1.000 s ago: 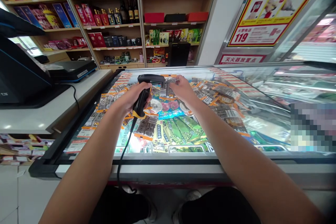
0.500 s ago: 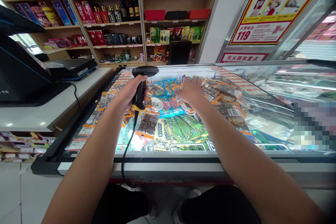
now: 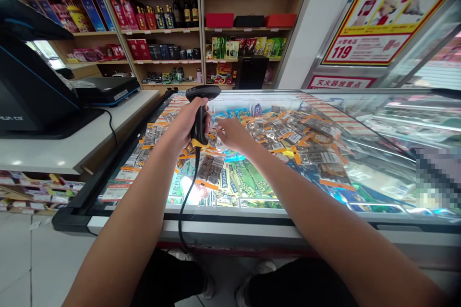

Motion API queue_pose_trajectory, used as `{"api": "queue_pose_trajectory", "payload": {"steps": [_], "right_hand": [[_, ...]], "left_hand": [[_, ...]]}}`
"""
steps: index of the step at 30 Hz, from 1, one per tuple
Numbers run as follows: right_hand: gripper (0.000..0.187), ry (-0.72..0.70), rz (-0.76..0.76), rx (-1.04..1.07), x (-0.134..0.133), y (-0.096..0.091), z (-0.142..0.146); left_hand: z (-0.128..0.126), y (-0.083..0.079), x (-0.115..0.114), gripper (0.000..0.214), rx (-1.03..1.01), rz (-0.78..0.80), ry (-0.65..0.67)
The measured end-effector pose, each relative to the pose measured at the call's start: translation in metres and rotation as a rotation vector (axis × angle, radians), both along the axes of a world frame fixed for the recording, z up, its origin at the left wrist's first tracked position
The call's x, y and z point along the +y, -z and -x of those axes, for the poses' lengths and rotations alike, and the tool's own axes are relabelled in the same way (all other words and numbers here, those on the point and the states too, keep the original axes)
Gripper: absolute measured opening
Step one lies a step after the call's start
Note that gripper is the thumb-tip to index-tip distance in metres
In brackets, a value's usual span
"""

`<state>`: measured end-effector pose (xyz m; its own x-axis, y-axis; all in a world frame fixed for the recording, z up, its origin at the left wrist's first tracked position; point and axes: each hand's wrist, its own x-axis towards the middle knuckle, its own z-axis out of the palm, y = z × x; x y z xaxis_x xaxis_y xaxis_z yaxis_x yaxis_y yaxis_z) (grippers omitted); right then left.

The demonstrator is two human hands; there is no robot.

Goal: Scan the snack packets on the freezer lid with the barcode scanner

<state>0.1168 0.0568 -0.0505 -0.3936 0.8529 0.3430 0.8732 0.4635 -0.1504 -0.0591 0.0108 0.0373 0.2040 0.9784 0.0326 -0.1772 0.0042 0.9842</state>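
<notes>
My left hand [image 3: 187, 122] is wrapped round the handle of a black barcode scanner [image 3: 201, 105] with a yellow band, its head pointing right and its black cable [image 3: 185, 201] hanging down over the freezer's front edge. My right hand [image 3: 232, 133] reaches in beside the scanner, fingers curled low over the packets just right of the handle; whether it grips one I cannot make out. Both hands hover above an open chest freezer [image 3: 230, 220] filled with several orange-edged frozen packets [image 3: 309, 148] and green bags [image 3: 248, 177].
A white counter [image 3: 72, 144] on the left carries a black till screen [image 3: 29, 86] and a flat black device [image 3: 108, 88]. Shelves [image 3: 173, 33] of boxes and bottles line the back wall. A red and yellow poster [image 3: 378, 14] hangs at the right above more freezer glass [image 3: 396, 115].
My right hand has drawn back from the packets at the middle of the freezer and come left, close beside the scanner. The scanner has stayed in my left hand, tilted slightly more upright.
</notes>
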Motion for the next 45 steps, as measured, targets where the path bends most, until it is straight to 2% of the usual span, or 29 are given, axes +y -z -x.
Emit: {"api": "queue_pose_trajectory", "payload": {"steps": [5, 8, 10, 12, 14, 19, 22, 28, 37, 40, 43, 45], "right_hand": [[0.034, 0.190, 0.021, 0.038, 0.004, -0.004, -0.016], [0.058, 0.353, -0.005, 0.070, 0.006, 0.000, -0.022], [0.067, 0.407, 0.030, 0.066, 0.008, 0.001, -0.025], [0.062, 0.400, 0.113, 0.072, 0.008, -0.001, -0.027], [0.053, 0.382, 0.131, 0.088, 0.007, -0.004, -0.029], [0.038, 0.370, -0.122, 0.120, -0.002, -0.008, -0.033], [0.029, 0.323, -0.188, 0.228, -0.004, -0.011, -0.037], [0.028, 0.240, -0.133, 0.477, -0.004, -0.017, -0.044], [0.030, 0.250, -0.066, 0.561, -0.006, -0.020, -0.047], [0.036, 0.315, -0.031, 0.527, -0.009, -0.027, -0.050], [0.050, 0.484, 0.009, 0.402, -0.010, -0.036, -0.062], [0.057, 0.611, -0.025, 0.267, -0.009, -0.039, -0.073]], "left_hand": [[-0.002, -0.001, 0.000, 0.026, -0.024, 0.007, 0.008], [-0.003, -0.001, -0.002, 0.025, -0.014, -0.006, 0.006], [-0.003, -0.001, -0.002, 0.025, 0.009, -0.007, 0.018], [-0.003, 0.002, -0.001, 0.025, 0.038, 0.005, 0.030], [-0.004, 0.005, 0.001, 0.027, 0.062, 0.009, 0.042], [-0.008, 0.013, 0.006, 0.029, 0.005, 0.045, 0.092], [-0.010, 0.016, 0.007, 0.031, -0.041, 0.102, 0.141], [-0.013, 0.018, 0.007, 0.031, -0.032, 0.128, 0.188], [-0.012, 0.020, 0.006, 0.030, 0.006, 0.087, 0.194], [-0.009, 0.018, 0.007, 0.031, 0.018, 0.068, 0.160], [-0.007, 0.012, 0.006, 0.028, -0.001, 0.042, 0.095], [-0.006, 0.006, 0.003, 0.026, -0.015, 0.045, 0.015]]}}
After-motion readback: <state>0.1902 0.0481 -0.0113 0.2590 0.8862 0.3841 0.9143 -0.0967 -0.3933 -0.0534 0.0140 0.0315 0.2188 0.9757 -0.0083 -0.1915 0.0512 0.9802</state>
